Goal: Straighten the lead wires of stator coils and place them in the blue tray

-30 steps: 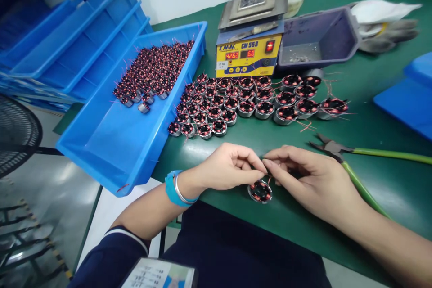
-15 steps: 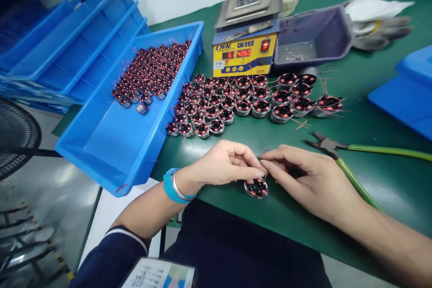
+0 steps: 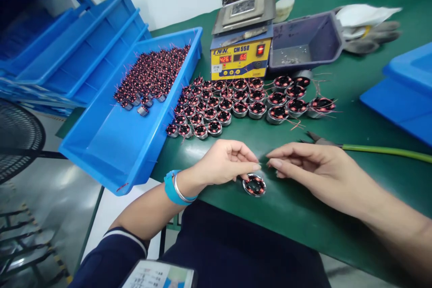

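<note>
A motor stator (image 3: 254, 186), a metal ring with copper coils inside, is tilted at the table's front edge. My left hand (image 3: 227, 164) is closed on it, with fingers at its upper left rim and the thumb and forefinger pinched just above. To the right, apart from the stator, my right hand (image 3: 310, 168) is closed in a pinch. Whatever lies between its fingertips is too small to make out. Behind that hand lie cutting pliers with green handles (image 3: 384, 150), partly hidden by it. Several more stators (image 3: 257, 109) stand in rows beyond my hands.
A blue bin (image 3: 111, 141) at the left holds many small wound stators (image 3: 153, 72). Behind the rows stands a yellow solder pot unit (image 3: 241, 60), beside a grey-purple tub (image 3: 307, 49). Gloves (image 3: 381, 38) and a blue bin (image 3: 405, 85) are at the right.
My right hand has moved slightly right, away from my left fingertips, leaving a gap. It now covers more of the pliers. The stator stays at my left hand.
</note>
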